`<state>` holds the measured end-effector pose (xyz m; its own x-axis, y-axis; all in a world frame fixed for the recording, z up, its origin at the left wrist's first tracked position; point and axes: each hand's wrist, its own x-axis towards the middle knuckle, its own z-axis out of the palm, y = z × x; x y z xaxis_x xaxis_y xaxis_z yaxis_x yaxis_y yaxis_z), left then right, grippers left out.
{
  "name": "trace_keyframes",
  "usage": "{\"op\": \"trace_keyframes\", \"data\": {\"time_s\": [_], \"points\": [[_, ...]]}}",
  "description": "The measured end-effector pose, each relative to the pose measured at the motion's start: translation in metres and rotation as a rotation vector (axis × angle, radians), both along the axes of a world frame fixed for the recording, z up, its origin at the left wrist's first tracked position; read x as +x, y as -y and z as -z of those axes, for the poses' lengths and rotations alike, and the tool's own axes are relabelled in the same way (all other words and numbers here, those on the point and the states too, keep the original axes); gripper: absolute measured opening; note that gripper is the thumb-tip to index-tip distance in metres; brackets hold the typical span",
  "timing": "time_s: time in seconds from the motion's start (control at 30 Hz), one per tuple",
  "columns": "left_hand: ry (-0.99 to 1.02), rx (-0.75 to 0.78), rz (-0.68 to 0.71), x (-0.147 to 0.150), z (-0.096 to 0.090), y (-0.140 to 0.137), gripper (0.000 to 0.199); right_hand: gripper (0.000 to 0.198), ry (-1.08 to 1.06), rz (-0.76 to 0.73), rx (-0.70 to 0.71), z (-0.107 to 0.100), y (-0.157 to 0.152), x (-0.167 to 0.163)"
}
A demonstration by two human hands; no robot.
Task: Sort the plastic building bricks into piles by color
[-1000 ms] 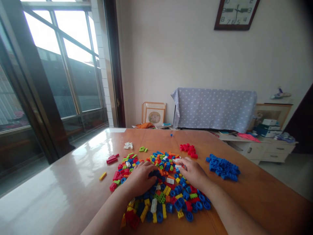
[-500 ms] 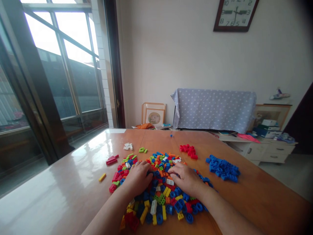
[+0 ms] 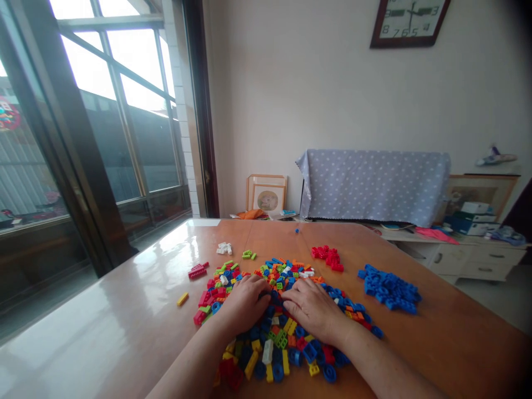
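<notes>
A large mixed pile of plastic building bricks [image 3: 277, 335] lies before me, in blue, red, yellow, green, orange and white. My left hand [image 3: 248, 302] rests on the left middle of the pile, palm down, with its thumb apart and its bent fingers reaching among the bricks. Close on its right, my right hand [image 3: 312, 309] lies over the pile with fingers loosely spread and thumb pointing left. Neither hand visibly holds a brick, though the fingertips are partly hidden. A white brick [image 3: 268, 351] lies in the near part of the pile, among yellow and blue ones.
Sorted groups sit around the pile on the wooden table [image 3: 137, 316]: blue bricks [image 3: 390, 289], red bricks [image 3: 328, 257], green bricks [image 3: 249, 255], white bricks [image 3: 224, 248] and pinkish-red bricks [image 3: 198, 270]. A lone yellow brick [image 3: 182, 299] lies at the left.
My right hand has moved left, closer to my left hand, covering a white brick that showed before. The camera view has turned slightly left. My left hand stays about where it was on the pile.
</notes>
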<state>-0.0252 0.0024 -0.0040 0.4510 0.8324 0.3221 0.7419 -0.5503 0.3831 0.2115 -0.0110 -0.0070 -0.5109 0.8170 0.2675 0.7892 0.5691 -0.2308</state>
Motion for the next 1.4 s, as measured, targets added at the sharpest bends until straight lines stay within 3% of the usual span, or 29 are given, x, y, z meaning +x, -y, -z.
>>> {"op": "trace_keyframes", "data": {"time_s": [0.3,0.43,0.8,1.13,1.4], "points": [[-0.030,-0.011,-0.049,-0.002,-0.002,-0.001,0.008,0.029,-0.033,0.084,0.078,0.004,-0.009,0.018],[-0.012,0.007,-0.053,-0.004,0.000,-0.003,0.017,0.028,-0.091,0.114,0.108,0.005,-0.013,0.024],[0.142,-0.002,-0.120,-0.008,-0.008,-0.002,0.029,0.019,-0.195,0.159,0.009,0.007,-0.021,0.042],[0.135,-0.018,-0.066,-0.003,-0.010,0.003,0.024,0.014,-0.057,-0.014,-0.119,-0.009,0.011,0.016],[0.120,-0.022,-0.051,-0.001,-0.011,0.004,0.024,0.013,0.029,0.044,-0.081,-0.007,0.012,0.010]]}}
